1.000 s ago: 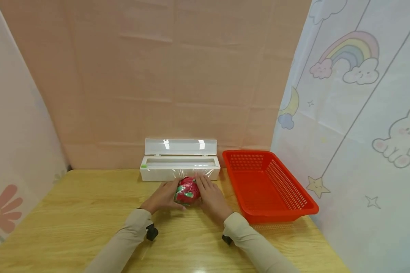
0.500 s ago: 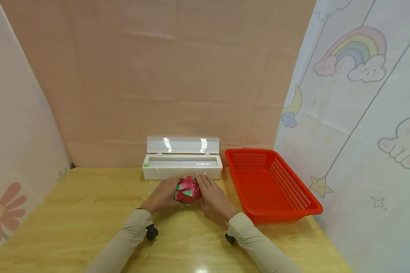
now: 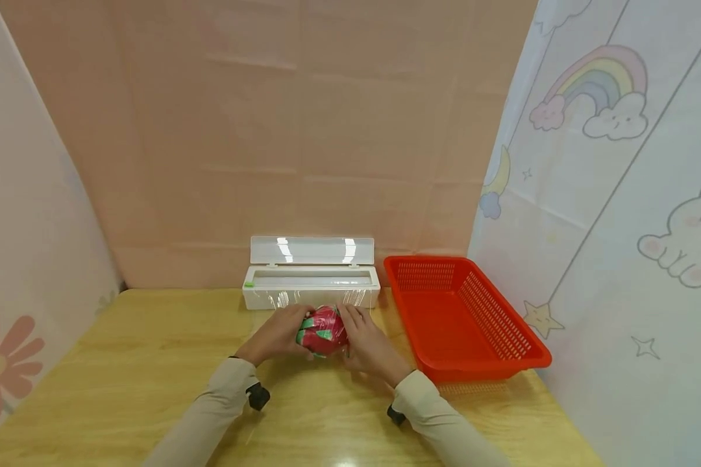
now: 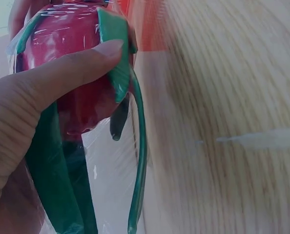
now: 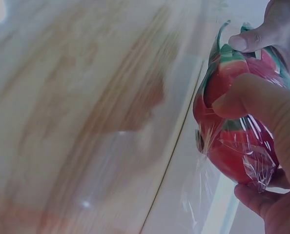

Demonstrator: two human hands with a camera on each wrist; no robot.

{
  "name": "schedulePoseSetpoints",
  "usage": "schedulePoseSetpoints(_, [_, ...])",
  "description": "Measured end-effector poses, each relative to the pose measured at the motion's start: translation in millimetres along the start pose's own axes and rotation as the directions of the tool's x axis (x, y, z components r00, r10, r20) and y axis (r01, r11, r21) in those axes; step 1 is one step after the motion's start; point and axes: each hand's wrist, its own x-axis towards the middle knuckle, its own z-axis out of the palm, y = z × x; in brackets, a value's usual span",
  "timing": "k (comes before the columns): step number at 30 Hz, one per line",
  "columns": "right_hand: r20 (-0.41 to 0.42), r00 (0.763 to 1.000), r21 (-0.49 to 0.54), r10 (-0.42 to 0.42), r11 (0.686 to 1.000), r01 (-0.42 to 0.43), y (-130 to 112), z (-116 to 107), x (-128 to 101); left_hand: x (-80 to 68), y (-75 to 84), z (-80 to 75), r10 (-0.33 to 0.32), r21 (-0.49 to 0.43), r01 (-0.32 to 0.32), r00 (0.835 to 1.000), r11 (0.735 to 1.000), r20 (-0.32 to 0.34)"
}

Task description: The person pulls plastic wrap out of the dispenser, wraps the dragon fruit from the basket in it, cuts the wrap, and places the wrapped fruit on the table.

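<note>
A red dragon fruit (image 3: 323,331) with green scales is wrapped in shiny cling film, held in front of a white cling film dispenser (image 3: 311,297). My left hand (image 3: 279,334) grips its left end; in the left wrist view the thumb lies across the red skin and a green scale. From the right, my right hand (image 3: 369,342) holds the other end. The right wrist view shows its thumb on the dragon fruit (image 5: 228,156) and fingertips at gathered film below. Clear cling film (image 3: 280,298) stretches between dispenser and fruit.
The dispenser's clear lid (image 3: 312,250) stands raised against the backdrop. To the right, a red plastic basket (image 3: 485,371) with perforated sides sits on the wooden table (image 3: 152,363). Printed cloth walls (image 3: 590,259) rise on both sides.
Both hands shift the dragon fruit slightly and turn it a little between them. The right hand's fingers curl further round its end. Dispenser and basket stay where they were.
</note>
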Motion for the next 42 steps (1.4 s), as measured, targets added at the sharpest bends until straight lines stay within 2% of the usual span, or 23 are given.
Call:
schedulePoseSetpoints(5, [-0.025, 1.0, 0.003, 0.005, 1.0, -0.005, -1.8, -4.8, 0.5, 2.0, 1.5, -6.1, 0.024, -0.012, -0.024, 1.0, 1.0, -0.001])
schedulePoseSetpoints(11, [-0.002, 0.999, 0.026, 0.034, 0.999, -0.034, -8.3, -7.5, -5.2, -1.1, 5.4, -7.3, 0.0, -0.039, 0.002, 0.999, 0.999, 0.052])
schedulePoseSetpoints(17, [0.003, 0.999, 0.05, 0.044, 0.998, -0.044, -13.2, -9.7, -8.3, -5.5, 9.7, -7.8, -0.022, -0.064, 0.027, 0.997, 0.998, 0.07])
schedulePoseSetpoints(23, [0.026, 0.999, 0.083, 0.036, 0.996, -0.038, -14.2, -16.9, -9.5, -8.4, 12.4, -10.8, -0.013, -0.07, 0.018, 0.997, 0.997, 0.073])
schedulePoseSetpoints(28, [0.057, 0.997, 0.136, 0.046, 0.989, -0.053, -12.3, -21.4, -10.6, -11.5, 10.5, -15.4, -0.016, -0.125, 0.027, 0.996, 0.992, 0.09])
schedulePoseSetpoints(31, [0.062, 0.997, 0.159, 0.048, 0.986, -0.058, -11.3, -23.6, -10.3, -13.3, 9.1, -18.8, -0.035, -0.183, 0.055, 0.993, 0.982, 0.113])
schedulePoseSetpoints(38, [0.07, 0.997, 0.189, 0.038, 0.981, -0.05, -10.2, -25.1, -11.4, -20.4, 10.1, -23.4, -0.11, -0.34, 0.168, 0.977, 0.925, 0.184])
schedulePoseSetpoints(42, [0.053, 0.998, 0.213, 0.034, 0.976, -0.045, -10.3, -26.7, -12.9, -23.3, 12.4, -28.5, -0.093, -0.366, 0.155, 0.979, 0.918, 0.18])
